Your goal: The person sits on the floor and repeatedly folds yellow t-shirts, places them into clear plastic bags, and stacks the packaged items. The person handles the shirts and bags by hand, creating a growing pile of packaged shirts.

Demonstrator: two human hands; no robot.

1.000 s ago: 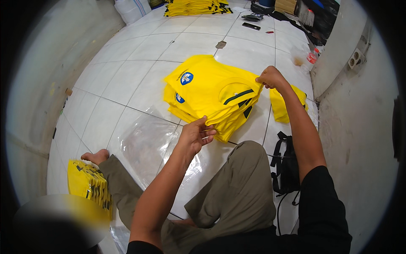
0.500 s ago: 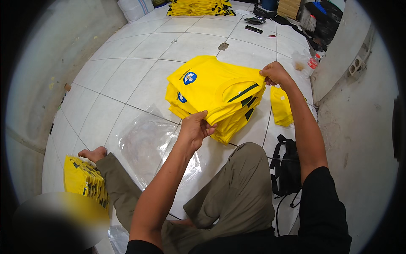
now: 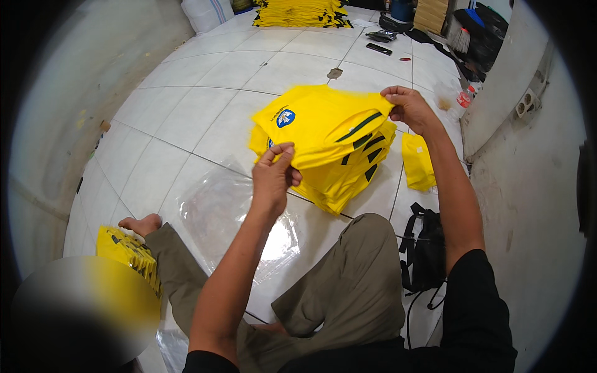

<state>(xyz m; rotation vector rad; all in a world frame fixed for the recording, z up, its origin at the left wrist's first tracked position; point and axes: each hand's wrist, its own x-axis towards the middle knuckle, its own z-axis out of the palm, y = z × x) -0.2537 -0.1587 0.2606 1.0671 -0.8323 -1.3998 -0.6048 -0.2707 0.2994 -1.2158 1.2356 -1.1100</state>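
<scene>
A yellow shirt with a blue badge and dark green trim at its neck is spread between my two hands. My left hand pinches its near left edge, thumb against fingers. On the far right side, my right hand grips a corner of the same shirt. Beneath it lies a pile of matching yellow shirts, partly covered by the raised one. Next to the pile, closer to my left forearm, a clear plastic bag lies flat on the tiles.
A folded yellow garment and a black bag with straps lie to my right. Yellow stacks stand far ahead and by my left foot. A bottle is near the right wall. A phone-like black object lies farther off.
The top shirt has lifted off the pile on its near side. My left hand has risen away from me with its edge, while my right hand keeps its grip.
</scene>
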